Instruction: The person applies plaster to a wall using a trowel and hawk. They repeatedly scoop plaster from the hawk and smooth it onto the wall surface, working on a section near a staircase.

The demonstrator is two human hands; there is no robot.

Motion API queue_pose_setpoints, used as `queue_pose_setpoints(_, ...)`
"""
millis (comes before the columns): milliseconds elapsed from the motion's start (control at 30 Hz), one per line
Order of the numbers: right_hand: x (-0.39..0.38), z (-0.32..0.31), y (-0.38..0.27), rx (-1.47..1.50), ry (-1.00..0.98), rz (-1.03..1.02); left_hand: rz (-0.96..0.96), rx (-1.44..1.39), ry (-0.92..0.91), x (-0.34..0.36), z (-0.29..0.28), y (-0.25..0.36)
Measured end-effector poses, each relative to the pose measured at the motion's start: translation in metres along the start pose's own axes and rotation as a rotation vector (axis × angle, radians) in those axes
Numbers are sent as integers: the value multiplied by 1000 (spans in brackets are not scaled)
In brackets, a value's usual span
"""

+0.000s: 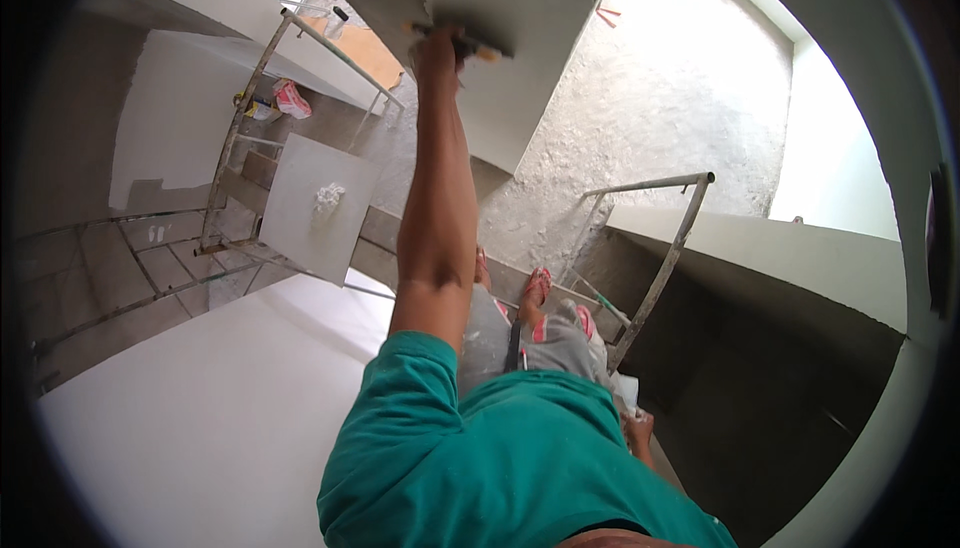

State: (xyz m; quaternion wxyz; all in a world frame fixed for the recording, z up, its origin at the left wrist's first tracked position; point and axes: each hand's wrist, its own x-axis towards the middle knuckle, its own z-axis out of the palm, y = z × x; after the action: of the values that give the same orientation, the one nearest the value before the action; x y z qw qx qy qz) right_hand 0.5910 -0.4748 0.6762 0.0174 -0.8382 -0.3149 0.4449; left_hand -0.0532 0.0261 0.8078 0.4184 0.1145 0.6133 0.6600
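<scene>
My left arm reaches up to a grey surface with wet plaster (520, 83), darker and patchy at its top edge. My left hand (440, 45) is closed round a plastering trowel (487, 52), whose blade lies at that surface; motion blurs both a little. Down beside my right hip, my right hand (640, 426) grips a white object (627, 391), partly hidden, whose kind I cannot make out. Left of my outstretched arm, a pale square board (305, 233) carries a small heap of white plaster (328, 198).
I stand on scaffold planks (378, 228) in sandals. Metal scaffold rails rise at the left (245, 108) and right (672, 248). A red and white bag (291, 98) lies beyond the board. Rough floor (660, 98) stretches below, and a dark drop (740, 398) opens at the right.
</scene>
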Motion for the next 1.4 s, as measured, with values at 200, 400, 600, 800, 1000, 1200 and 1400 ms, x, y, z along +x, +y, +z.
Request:
queue_pose_setpoints(200, 25, -6, 1, -24, 31, -90, 188, 4, -127, -71, 6, 125)
queue_pose_setpoints(400, 8, -6, -21, -36, 45, 92, 269, -342, -72, -81, -51, -1)
queue_pose_setpoints(600, -17, -9, 13, -24, 59, 181, -284, -239, 110, 19, -108, -266)
queue_pose_setpoints(800, -59, 5, 0, -51, 87, 412, -364, -197, 172, 73, -72, -341)
queue_pose_setpoints(1000, -64, 18, 16, -9, 65, 421, -333, -291, 216, 103, -50, -353)
queue_pose_setpoints(1200, -59, 22, 19, 10, 66, 380, -259, -266, 148, 87, -39, -296)
queue_pose_setpoints(1400, -33, 13, 22, 5, 39, 234, -113, -219, 82, 51, -28, -166)
